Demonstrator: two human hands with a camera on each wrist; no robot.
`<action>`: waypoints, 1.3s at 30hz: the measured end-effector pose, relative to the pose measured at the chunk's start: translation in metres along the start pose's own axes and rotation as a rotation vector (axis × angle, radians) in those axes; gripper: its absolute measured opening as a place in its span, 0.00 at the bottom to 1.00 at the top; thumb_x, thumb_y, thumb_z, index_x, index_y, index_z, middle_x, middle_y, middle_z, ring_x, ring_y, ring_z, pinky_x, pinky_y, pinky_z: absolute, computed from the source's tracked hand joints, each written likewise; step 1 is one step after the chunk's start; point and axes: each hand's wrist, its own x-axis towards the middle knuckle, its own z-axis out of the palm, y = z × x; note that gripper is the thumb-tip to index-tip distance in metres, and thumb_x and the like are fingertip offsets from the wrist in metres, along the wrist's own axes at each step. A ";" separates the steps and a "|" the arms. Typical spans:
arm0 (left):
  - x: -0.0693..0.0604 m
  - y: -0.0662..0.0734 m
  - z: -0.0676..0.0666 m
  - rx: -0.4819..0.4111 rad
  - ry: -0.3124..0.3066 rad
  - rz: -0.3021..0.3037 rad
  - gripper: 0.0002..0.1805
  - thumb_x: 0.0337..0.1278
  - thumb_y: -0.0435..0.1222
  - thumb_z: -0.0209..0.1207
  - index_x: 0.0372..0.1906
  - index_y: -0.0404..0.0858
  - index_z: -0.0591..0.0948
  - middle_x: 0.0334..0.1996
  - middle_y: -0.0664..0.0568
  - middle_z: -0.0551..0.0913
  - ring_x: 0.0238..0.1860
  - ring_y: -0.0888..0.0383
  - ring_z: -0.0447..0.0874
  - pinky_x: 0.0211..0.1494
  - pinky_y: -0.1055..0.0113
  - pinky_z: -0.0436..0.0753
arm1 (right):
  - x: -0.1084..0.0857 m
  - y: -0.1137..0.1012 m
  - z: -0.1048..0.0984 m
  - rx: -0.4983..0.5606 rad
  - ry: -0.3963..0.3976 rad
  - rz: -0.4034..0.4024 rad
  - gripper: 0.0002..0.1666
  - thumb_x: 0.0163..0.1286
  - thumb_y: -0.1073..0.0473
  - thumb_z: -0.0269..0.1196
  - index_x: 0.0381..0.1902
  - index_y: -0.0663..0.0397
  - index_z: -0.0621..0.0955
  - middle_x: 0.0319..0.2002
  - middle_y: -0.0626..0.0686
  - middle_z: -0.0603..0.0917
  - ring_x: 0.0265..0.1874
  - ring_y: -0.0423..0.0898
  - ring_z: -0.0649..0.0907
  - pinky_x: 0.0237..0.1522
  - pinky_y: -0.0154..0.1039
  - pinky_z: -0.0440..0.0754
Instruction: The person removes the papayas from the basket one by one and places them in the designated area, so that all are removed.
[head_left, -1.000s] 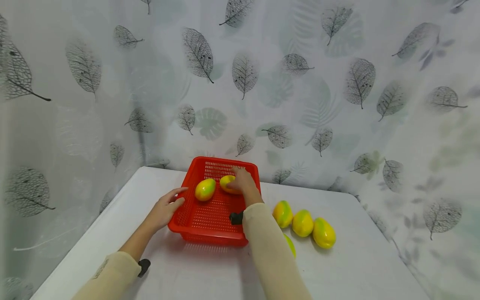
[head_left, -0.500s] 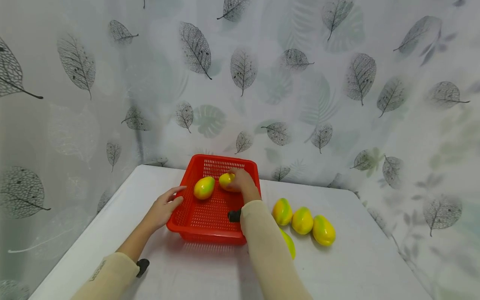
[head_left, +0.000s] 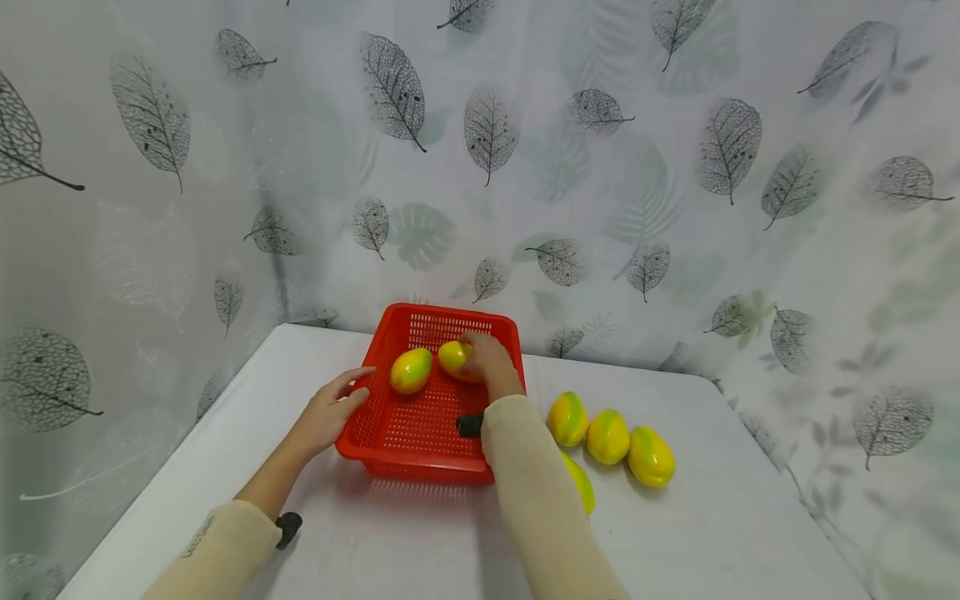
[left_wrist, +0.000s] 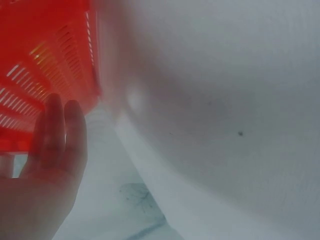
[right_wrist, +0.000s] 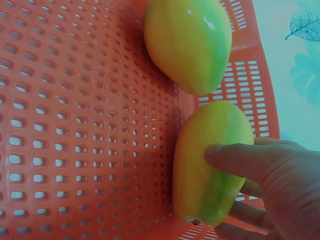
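Observation:
A red plastic basket (head_left: 420, 454) stands on the white table, with two yellow-green mangoes inside near its back wall. My right hand (head_left: 491, 364) reaches in and grips the right mango (right_wrist: 212, 165), thumb on its upper face and fingers around the far side. Beside it lies the left mango (head_left: 411, 372), apart from the hand. At the basket's left side, my left hand (head_left: 324, 414) has its fingers extended at the rim; in the left wrist view those fingers (left_wrist: 75, 127) lie straight along the outer slotted wall.
Right of the basket, several more mangoes lie on the table (head_left: 712, 517), among them the rightmost mango (head_left: 651, 457). Another mango (head_left: 579, 483) is partly hidden by the right sleeve (head_left: 536, 492). A leaf-patterned curtain (head_left: 487, 167) hangs behind the table.
The right hand's raised index finger has come down around the mango in the basket. The left hand stays at the basket's left side. The head view has tilted slightly.

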 end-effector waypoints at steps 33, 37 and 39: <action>-0.001 0.004 0.000 0.051 -0.020 -0.001 0.28 0.81 0.41 0.49 0.79 0.45 0.64 0.70 0.33 0.70 0.59 0.39 0.79 0.53 0.52 0.90 | -0.020 -0.010 -0.027 0.081 0.205 0.031 0.38 0.67 0.52 0.71 0.72 0.49 0.73 0.63 0.55 0.82 0.58 0.55 0.82 0.63 0.52 0.81; 0.000 0.003 0.001 0.059 -0.019 0.004 0.28 0.81 0.42 0.48 0.79 0.44 0.63 0.70 0.32 0.69 0.60 0.38 0.78 0.53 0.51 0.90 | -0.026 -0.015 -0.034 0.091 0.212 0.030 0.37 0.67 0.51 0.71 0.72 0.49 0.74 0.61 0.55 0.83 0.55 0.55 0.83 0.61 0.51 0.82; 0.000 0.003 0.001 0.063 -0.017 0.005 0.28 0.81 0.42 0.48 0.79 0.44 0.63 0.70 0.32 0.70 0.60 0.38 0.79 0.52 0.51 0.90 | -0.029 -0.018 -0.038 0.092 0.219 0.031 0.37 0.66 0.51 0.71 0.71 0.48 0.74 0.59 0.55 0.84 0.53 0.54 0.83 0.58 0.50 0.83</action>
